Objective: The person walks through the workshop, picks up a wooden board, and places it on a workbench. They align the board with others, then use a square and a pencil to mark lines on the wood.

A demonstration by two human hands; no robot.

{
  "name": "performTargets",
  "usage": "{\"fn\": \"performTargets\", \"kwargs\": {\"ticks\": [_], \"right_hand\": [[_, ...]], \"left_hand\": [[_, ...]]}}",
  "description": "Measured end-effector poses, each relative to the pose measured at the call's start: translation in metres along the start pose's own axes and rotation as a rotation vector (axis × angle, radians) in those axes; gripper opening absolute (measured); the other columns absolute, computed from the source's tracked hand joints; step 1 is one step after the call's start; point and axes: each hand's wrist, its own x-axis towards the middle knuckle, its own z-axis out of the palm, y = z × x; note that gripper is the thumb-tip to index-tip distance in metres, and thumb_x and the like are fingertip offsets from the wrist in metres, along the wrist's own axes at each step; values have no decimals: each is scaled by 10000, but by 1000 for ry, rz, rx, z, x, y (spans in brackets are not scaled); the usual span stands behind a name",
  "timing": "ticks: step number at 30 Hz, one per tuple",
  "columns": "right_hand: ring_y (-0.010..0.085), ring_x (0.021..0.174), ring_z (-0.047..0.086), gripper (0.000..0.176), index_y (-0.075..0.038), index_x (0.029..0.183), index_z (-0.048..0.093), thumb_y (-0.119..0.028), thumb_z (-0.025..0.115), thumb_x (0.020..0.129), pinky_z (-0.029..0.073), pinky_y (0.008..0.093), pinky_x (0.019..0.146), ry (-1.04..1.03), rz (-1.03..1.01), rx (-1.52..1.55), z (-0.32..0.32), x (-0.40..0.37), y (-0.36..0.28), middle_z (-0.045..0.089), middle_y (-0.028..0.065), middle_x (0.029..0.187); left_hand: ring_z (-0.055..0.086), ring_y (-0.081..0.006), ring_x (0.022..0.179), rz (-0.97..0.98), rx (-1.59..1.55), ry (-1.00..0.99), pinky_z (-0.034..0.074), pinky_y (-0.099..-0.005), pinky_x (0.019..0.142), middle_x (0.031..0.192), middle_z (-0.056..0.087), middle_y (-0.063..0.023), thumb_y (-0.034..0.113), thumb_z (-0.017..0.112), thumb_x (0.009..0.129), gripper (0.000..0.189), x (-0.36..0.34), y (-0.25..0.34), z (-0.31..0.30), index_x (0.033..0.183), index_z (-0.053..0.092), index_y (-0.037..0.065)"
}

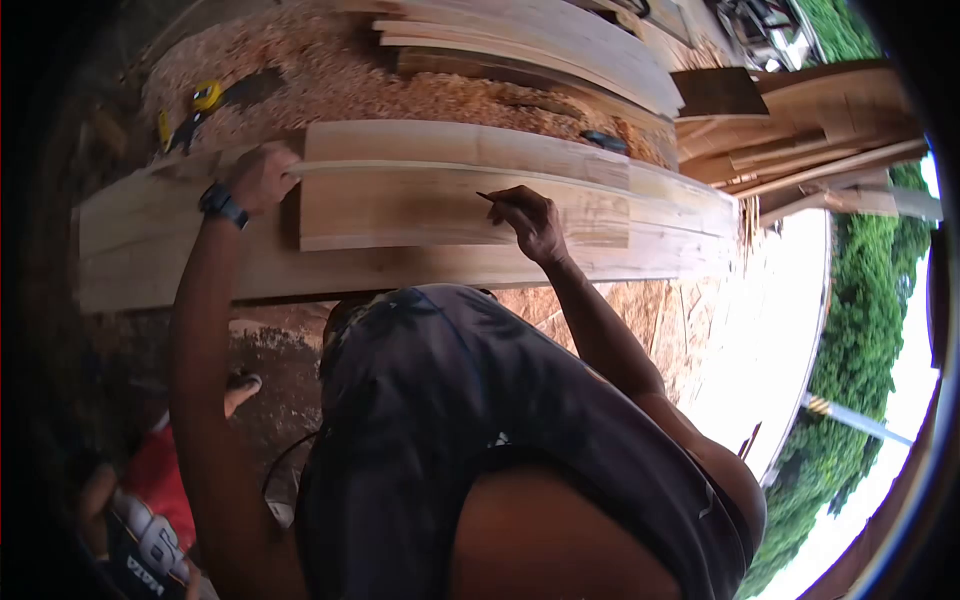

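The short board (400, 215) lies on the long plank (180, 250), long axis running left to right, with the right hand (528, 222) nearer its middle, pinching a pencil (485, 197), and the left hand (263, 180) curled by its left end, grip unclear.

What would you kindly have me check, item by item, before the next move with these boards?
1. Pencil-like tool gripped in the right hand: ok.
2. Tool tip touching the near board: cannot tell from this angle.
3. Near board backed by the long plank: ok, the plank shows beyond it at both ends.
4. Left hand pressing the near board steady: cannot tell; it is at the left end, but contact is unclear.
5. Yellow-and-black tool off the near board: ok, it lies among the shavings on the far side.
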Motion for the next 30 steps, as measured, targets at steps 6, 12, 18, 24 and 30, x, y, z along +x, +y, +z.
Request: {"fn": "performTargets", "kwargs": {"ticks": [6,12,18,24,30], "right_hand": [[178,734,697,208,66,936,706,-110,641,846,548,299,683,305,64,-12,-114,-57,41,726,135,827],[138,656,654,195,44,916,722,-96,624,822,521,269,621,506,146,69,-180,-81,82,712,96,762],[257,729,707,226,0,899,735,-164,599,822,548,350,685,575,-24,-235,-204,-69,103,726,150,814],[312,754,705,201,-10,846,714,-167,593,808,548,364,697,665,-158,-258,-191,-68,140,706,162,802],[343,755,690,188,-11,849,693,-156,593,785,542,379,688,663,-105,-187,-189,-69,120,689,172,804]], "left_hand": [[617,-419,832,-47,-52,-99,484,-458,739,878,641,-217,119,624,865,168,7,18,-13,940,651,-29],[608,-434,955,-180,69,-125,474,-474,822,956,654,-242,66,605,866,148,7,34,-16,974,649,-26],[582,-457,948,-158,164,-114,457,-494,782,929,604,-251,52,573,881,108,2,41,-15,956,583,-24],[596,-462,946,-209,122,-177,467,-473,794,956,627,-253,48,571,881,164,10,40,-16,1028,613,-10],[635,-426,956,-304,140,-181,488,-449,818,972,664,-237,44,605,880,179,11,49,-16,1049,632,-10]]}}
